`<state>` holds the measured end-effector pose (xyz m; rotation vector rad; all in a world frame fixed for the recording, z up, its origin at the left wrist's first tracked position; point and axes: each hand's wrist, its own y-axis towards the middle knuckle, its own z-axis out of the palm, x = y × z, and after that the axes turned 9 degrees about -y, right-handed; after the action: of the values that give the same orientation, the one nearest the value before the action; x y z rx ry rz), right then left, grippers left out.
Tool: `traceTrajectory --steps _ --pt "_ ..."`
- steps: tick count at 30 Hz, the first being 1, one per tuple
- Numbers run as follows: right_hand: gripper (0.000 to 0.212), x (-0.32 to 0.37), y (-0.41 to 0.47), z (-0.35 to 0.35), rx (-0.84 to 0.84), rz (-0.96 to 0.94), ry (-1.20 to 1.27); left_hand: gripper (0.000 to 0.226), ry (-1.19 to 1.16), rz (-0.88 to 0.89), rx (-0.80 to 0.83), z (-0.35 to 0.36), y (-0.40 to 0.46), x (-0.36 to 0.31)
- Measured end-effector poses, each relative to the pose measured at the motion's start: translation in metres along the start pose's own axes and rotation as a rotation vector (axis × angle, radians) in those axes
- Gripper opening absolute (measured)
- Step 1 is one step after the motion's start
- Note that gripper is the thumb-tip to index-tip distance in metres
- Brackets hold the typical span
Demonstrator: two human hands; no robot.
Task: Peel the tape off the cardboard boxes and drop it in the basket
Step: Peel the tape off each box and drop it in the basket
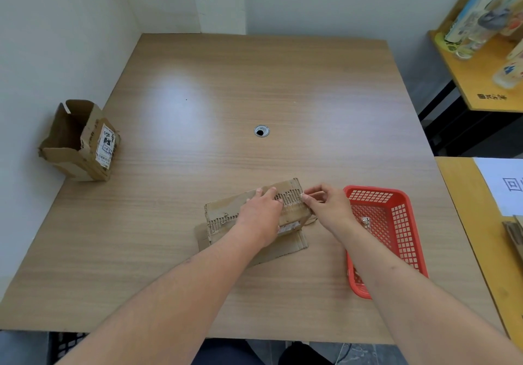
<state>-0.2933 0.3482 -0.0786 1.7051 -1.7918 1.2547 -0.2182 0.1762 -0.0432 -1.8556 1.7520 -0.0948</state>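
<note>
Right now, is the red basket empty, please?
Not empty: a small crumpled scrap of tape lies on the red basket's floor.

Two cardboard boxes [256, 217] [80, 141] on the tabletop [226, 81], one red basket [396, 223], two hands [261, 217] [329, 206], one cable grommet [261, 131]

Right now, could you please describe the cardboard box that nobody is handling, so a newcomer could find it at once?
Start at the wooden table and follow its left edge to the white wall. There stands the untouched cardboard box, open at the top with torn flaps. Unlike the flattened box under the person's hands near the red basket, it stands upright and carries a white label with handwriting.
</note>
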Motion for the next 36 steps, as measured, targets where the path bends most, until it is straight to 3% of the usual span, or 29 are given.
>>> traceTrajectory --steps 3,7,11,16,26,32,36 --pt "0.018 -0.004 0.003 0.003 0.008 0.047 0.099 0.055 -0.028 -0.04 0.01 -0.002 0.001 -0.01" --pt "0.017 -0.013 0.005 0.014 0.009 0.172 0.348 0.077 -0.047 -0.06 0.027 0.001 0.004 -0.026" --pt "0.017 -0.017 0.007 0.022 0.013 0.32 0.528 0.067 0.029 -0.043 0.029 0.003 0.006 -0.018" --pt "0.013 -0.02 0.012 0.024 -0.08 0.472 0.559 0.065 0.105 -0.059 0.031 0.007 0.008 -0.019" --pt "0.016 -0.027 0.012 0.033 -0.283 0.538 0.53 0.064 0.065 -0.055 0.027 0.007 0.007 -0.02" --pt "0.035 -0.029 0.01 0.03 -0.315 0.392 0.293 0.061 0.075 -0.028 0.033 0.006 0.003 -0.013" --pt "0.025 -0.028 0.009 0.026 -0.232 0.341 0.264 0.06 0.063 0.01 0.046 -0.01 0.01 -0.012"
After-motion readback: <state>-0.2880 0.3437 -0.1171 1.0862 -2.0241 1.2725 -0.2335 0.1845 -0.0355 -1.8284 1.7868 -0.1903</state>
